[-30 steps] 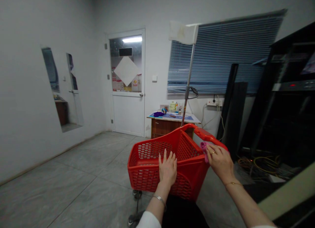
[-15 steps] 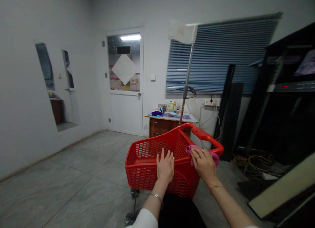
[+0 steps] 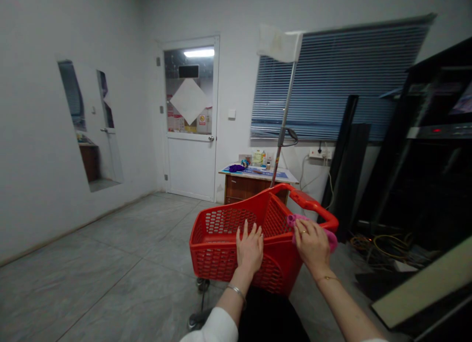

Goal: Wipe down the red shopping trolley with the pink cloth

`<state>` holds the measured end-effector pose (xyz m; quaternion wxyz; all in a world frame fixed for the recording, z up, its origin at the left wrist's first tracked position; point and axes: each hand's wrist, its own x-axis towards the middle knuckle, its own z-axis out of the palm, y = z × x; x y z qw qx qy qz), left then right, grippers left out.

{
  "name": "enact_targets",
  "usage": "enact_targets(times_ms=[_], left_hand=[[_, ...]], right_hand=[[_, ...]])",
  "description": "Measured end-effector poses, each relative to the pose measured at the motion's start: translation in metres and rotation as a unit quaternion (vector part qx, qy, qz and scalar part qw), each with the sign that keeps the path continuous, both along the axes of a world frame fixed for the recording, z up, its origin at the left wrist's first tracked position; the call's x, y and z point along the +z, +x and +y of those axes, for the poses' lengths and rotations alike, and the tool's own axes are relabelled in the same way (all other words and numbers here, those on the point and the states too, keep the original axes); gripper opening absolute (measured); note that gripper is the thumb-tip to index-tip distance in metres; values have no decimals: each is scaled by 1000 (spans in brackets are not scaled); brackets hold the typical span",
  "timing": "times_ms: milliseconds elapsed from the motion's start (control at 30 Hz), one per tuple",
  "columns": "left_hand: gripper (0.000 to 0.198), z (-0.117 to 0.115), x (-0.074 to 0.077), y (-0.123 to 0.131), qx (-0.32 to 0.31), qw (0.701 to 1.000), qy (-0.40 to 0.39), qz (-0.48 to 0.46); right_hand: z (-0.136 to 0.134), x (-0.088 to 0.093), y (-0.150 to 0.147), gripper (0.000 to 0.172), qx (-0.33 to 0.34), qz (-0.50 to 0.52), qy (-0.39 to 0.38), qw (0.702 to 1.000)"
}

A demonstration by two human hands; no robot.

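A red plastic shopping cart point(image 3: 221, 262) with honeycomb sides stands in front of me, its handle at the right and a pole with a white flag point(image 3: 279, 46) rising behind it. My left hand point(image 3: 250, 248) rests with fingers stretched out on the near rim. On the same rim, nearer the handle, my right hand point(image 3: 312, 244) is closed on a pink cloth point(image 3: 333, 239), which sticks out on both sides of the fingers. The underside of the cloth is hidden by that hand.
Behind the cart, a small desk point(image 3: 254, 184) bears a purple cloth point(image 3: 236, 168) and several bottles. Cables point(image 3: 391, 246) and a pale board point(image 3: 424, 278) lie at the right below a dark rack. A white door point(image 3: 190, 167) and a wall mirror point(image 3: 106, 160) are farther left.
My right hand and the pink cloth have shifted slightly right along the rim. My left hand stays on the near rim. The whole view has moved a little.
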<state>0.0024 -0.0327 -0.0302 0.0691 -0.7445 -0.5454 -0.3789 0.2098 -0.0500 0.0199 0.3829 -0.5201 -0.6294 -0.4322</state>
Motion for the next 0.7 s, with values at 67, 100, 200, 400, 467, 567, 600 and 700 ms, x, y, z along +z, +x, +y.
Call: enact_targets(times_ms=[67,100,200,400,467,567,600,700], left_hand=[[40,0,0,0,-1,1000,0,-1],[40,0,0,-1,-2,1000,1,0],[40,0,1,-2,-5,1000,3,1],[39,-2,1,0,-2,1000,8,0],[39,-1,1,1,0,1000,9,-1],[39,-1,1,3,7,1000,5,-2],[39,0,1,4,8,1000,2,-2],[39,0,1,3,6,1000,1,2]], right_hand=[[-4,-7,-23,28,24,-22,-14,999],[-5,-8,-28,28,33,-35,-21,999],[-4,-4,-20,27,46,-68,-34,996],[12,23,57,30,-5,-31,-5,999],[16,26,67,30,-21,-13,4,1000],[15,19,51,30,-39,10,19,999],[13,15,40,30,-39,10,19,999],[5,3,5,29,-14,-22,2,1000]])
